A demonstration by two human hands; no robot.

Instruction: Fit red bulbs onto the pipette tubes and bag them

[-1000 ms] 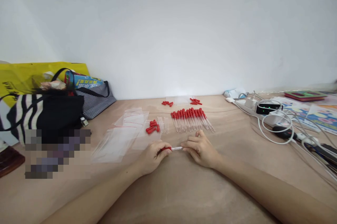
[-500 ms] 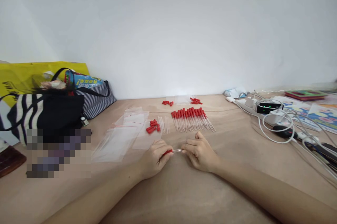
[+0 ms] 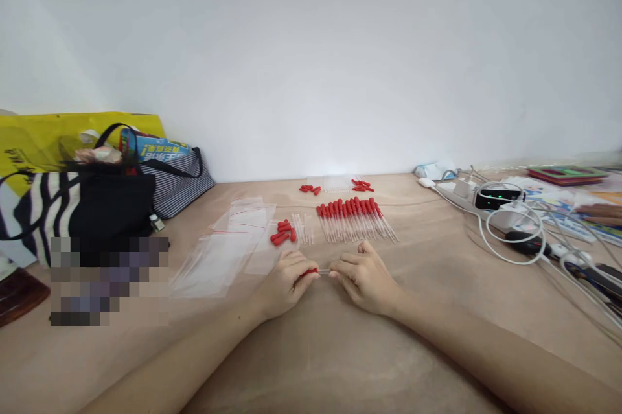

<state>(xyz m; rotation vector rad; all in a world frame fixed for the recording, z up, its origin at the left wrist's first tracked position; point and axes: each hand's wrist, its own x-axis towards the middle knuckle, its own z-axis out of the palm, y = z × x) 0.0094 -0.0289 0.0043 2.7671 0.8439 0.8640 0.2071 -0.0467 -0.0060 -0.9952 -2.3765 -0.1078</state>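
Note:
Between the fingers of my left hand (image 3: 286, 283) a red rubber dropper bulb (image 3: 311, 271) is pinched. My right hand (image 3: 367, 279) grips the thin clear dropper tube (image 3: 324, 271), whose short middle part spans the gap between both hands; whether it sits inside the bulb is hard to see. Beyond the hands lies a row of droppers with red bulbs (image 3: 347, 210), tubes pointing toward me. To its left are loose red bulbs (image 3: 283, 232) and several bare clear tubes (image 3: 302, 229).
Clear zip bags (image 3: 214, 265) are spread at left, near a black bag (image 3: 107, 213) and a striped bag (image 3: 182, 187). More red bulbs (image 3: 362, 185) lie by the wall. Tangled cables and a power strip (image 3: 457, 195) fill the right, where another person's hand (image 3: 602, 213) shows.
Both hands have shifted slightly up and closer together, and less of the tube and bulb shows between them. Another person's hand has appeared at the far right.

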